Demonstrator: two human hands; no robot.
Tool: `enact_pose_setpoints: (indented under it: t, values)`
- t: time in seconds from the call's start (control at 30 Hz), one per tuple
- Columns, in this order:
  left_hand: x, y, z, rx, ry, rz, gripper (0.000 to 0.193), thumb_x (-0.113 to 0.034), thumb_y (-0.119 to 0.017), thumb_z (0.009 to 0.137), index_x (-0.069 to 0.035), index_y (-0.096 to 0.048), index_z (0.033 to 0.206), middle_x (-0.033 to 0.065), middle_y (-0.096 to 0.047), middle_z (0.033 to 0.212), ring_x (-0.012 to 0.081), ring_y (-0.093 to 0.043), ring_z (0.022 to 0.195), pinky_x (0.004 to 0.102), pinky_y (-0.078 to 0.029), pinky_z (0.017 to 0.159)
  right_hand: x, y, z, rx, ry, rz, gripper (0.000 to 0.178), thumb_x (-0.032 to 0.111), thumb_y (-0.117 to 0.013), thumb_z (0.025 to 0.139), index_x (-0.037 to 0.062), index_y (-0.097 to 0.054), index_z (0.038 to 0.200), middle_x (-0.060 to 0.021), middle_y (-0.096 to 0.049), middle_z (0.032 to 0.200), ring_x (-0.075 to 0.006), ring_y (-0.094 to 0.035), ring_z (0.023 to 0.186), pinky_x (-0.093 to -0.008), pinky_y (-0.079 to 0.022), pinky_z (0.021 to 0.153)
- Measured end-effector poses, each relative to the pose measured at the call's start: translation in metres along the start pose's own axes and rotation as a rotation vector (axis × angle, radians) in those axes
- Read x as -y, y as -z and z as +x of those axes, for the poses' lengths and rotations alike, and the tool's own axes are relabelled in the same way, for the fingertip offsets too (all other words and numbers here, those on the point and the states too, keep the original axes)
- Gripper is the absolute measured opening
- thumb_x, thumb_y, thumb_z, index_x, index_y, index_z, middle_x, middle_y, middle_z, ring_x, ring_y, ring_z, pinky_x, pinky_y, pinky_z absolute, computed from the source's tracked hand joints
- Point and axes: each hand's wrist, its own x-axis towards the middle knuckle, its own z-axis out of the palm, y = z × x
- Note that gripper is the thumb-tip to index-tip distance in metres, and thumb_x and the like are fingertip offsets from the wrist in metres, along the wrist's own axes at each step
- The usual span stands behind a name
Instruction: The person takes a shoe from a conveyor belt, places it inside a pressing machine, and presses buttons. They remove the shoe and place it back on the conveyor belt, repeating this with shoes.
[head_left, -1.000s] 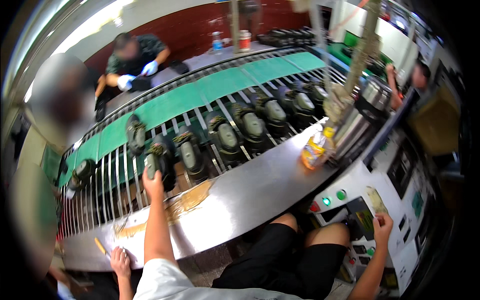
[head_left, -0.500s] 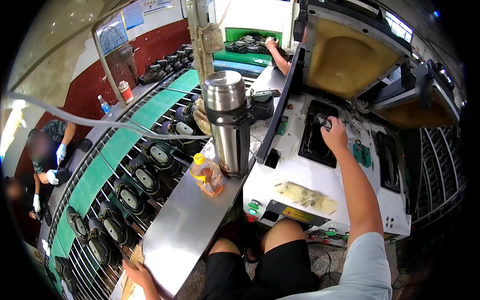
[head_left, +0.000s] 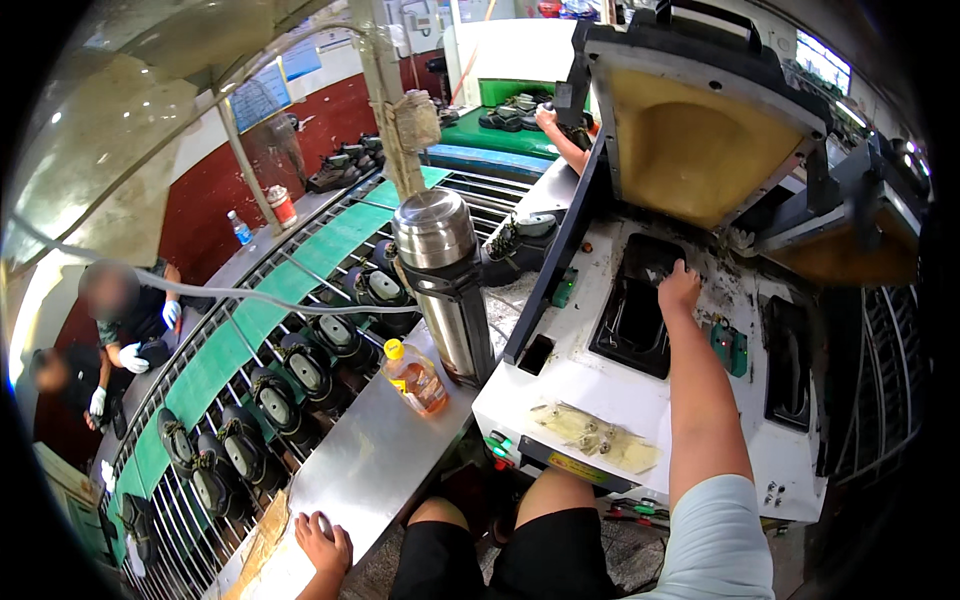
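My right hand (head_left: 681, 286) reaches to the far right part of a black mould cavity (head_left: 632, 325) in the white machine top. Its fingers are closed at the dark rim; whatever they pinch is hidden. Above the cavity stands a raised lid (head_left: 705, 130) with a tan, bulging pad. At the lower left, my left hand (head_left: 323, 548) rests on the metal bench (head_left: 350, 470), fingers curled around a small greyish thing I cannot identify. Beside that hand lies a worn brown board (head_left: 262, 540). Dark shoes with pale soles (head_left: 273, 398) sit on the roller rack nearby.
A steel thermos (head_left: 440, 285) and a yellow-capped bottle (head_left: 415, 378) stand between bench and machine. One dark shoe (head_left: 520, 245) lies behind the thermos. A second mould (head_left: 788, 362) is at right. Co-workers' gloved hands (head_left: 133, 357) show at left; another person's arm (head_left: 562, 138) reaches in at back.
My left hand has moved from the brown board's edge onto the metal bench, its fingers now curled. My right hand stays at the mould, shifted slightly toward its right rim. The view has shifted.
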Motion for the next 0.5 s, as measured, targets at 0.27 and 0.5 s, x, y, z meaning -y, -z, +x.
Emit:
enact_pose_setpoints:
  t: [0.27, 0.5]
  values:
    - [0.003, 0.008, -0.006, -0.065, 0.034, -0.033, 0.043, -0.025, -0.064, 0.075, -0.006, -0.057, 0.113, 0.0244, -0.046, 0.130, 0.0424, -0.037, 0.125, 0.0497, -0.027, 0.106, 0.016, 0.014, -0.038, 0.011, -0.067, 0.161, 0.040, 0.020, -0.057, 0.088, 0.0080, -0.050, 0.125, -0.0233, -0.052, 0.119, -0.0389, -0.050, 0.112, -0.0481, -0.044, 0.093]
    - [0.012, 0.003, -0.005, -0.183, -0.010, -0.106, 0.043, -0.030, -0.063, 0.071, -0.007, -0.061, 0.107, 0.0248, -0.050, 0.121, 0.0431, -0.043, 0.116, 0.0510, -0.033, 0.101, 0.003, 0.031, -0.072, 0.000, 0.153, 0.169, 0.051, 0.035, -0.062, 0.085, 0.0043, -0.052, 0.124, -0.0218, -0.055, 0.119, -0.0386, -0.052, 0.110, -0.0477, -0.043, 0.093]
